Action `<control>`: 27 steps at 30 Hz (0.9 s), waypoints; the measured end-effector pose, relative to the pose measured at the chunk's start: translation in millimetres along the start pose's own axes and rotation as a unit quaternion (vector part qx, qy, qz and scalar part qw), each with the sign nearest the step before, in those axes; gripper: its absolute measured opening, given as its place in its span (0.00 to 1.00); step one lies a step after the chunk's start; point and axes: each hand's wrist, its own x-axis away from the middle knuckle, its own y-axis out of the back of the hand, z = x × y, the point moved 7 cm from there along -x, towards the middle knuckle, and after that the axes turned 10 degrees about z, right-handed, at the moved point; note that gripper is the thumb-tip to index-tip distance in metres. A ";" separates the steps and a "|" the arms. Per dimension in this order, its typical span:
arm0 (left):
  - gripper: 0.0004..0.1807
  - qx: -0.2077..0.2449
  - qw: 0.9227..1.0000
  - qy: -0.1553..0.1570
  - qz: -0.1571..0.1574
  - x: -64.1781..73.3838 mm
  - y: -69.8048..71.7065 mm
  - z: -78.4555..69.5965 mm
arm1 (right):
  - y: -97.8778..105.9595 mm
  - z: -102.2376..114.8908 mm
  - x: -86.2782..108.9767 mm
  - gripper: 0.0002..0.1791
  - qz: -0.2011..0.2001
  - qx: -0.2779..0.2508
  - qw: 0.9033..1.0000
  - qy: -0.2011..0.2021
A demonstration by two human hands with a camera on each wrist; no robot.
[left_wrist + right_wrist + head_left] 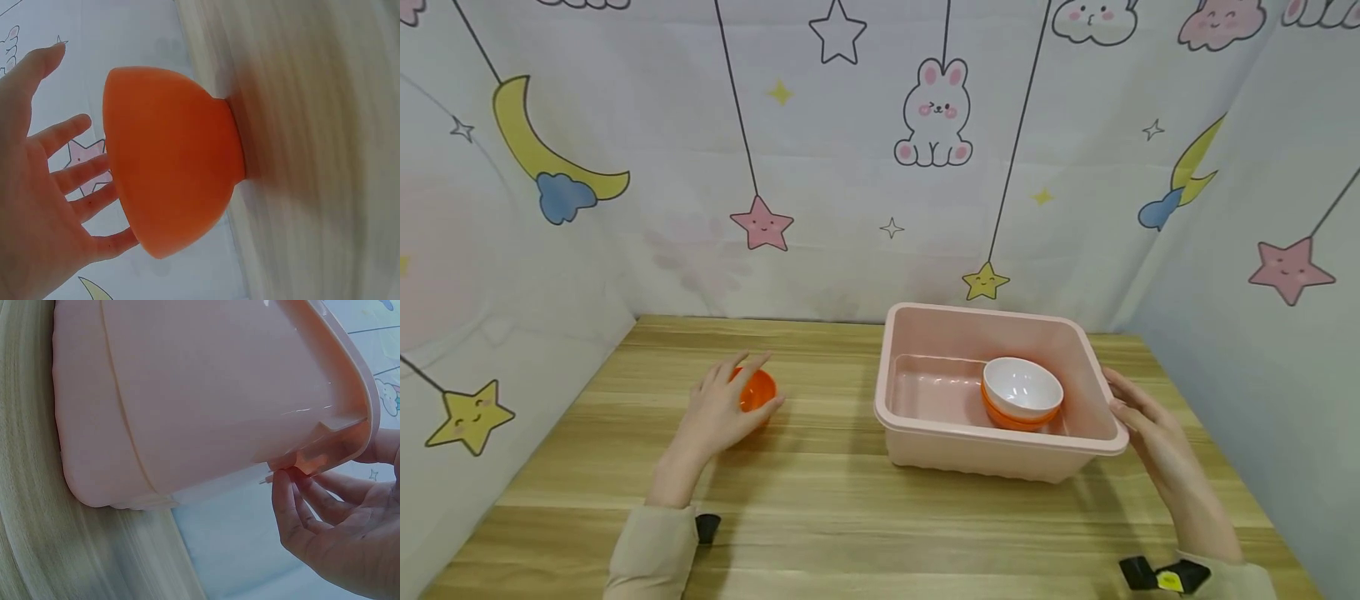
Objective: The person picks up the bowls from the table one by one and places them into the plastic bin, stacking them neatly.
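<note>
On the left of the table stands a small orange bowl (758, 389), upright on its foot. My left hand (721, 408) is over it with fingers and thumb spread; in the left wrist view the fingertips are at the rim of the orange bowl (169, 156), not curled round it. A pink plastic basin (985, 454) stands to the right. Inside, toward its right end, a white bowl (1022, 388) is nested in orange below it. My right hand (1161, 442) holds the basin's right rim, its fingers curled beneath the edge in the right wrist view (337, 519).
The wooden table (820, 517) ends at a patterned cloth backdrop (835, 158) behind and at both sides. The basin stands close to the back cloth. Bare wood lies between the orange bowl and the basin.
</note>
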 end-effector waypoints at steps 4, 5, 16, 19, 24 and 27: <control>0.39 -0.011 1.000 0.013 0.007 -0.9 -3.5 4.5 | 0.1 -0.3 0.4 0.28 0.001 0.000 1.000 -0.005; 0.39 -0.012 1.000 0.016 0.009 -1.0 -4.4 5.5 | 0.1 -0.3 0.4 0.28 0.001 -0.002 1.000 -0.006; 0.42 -0.017 0.999 0.030 0.022 0.0 -10.6 17.5 | -0.2 -0.6 0.3 0.28 -0.003 -0.004 1.000 -0.006; 0.42 -0.019 0.999 0.030 0.020 0.3 -11.7 20.0 | -0.1 0.0 0.2 0.28 -0.004 -0.002 1.000 -0.004; 0.43 -0.016 0.999 0.037 0.022 1.5 -12.2 23.6 | -0.6 1.2 -0.2 0.28 -0.002 -0.002 1.000 0.002; 0.43 -0.013 0.999 0.043 0.027 1.7 -11.9 25.1 | -0.9 1.4 -0.2 0.28 -0.001 -0.001 1.000 0.004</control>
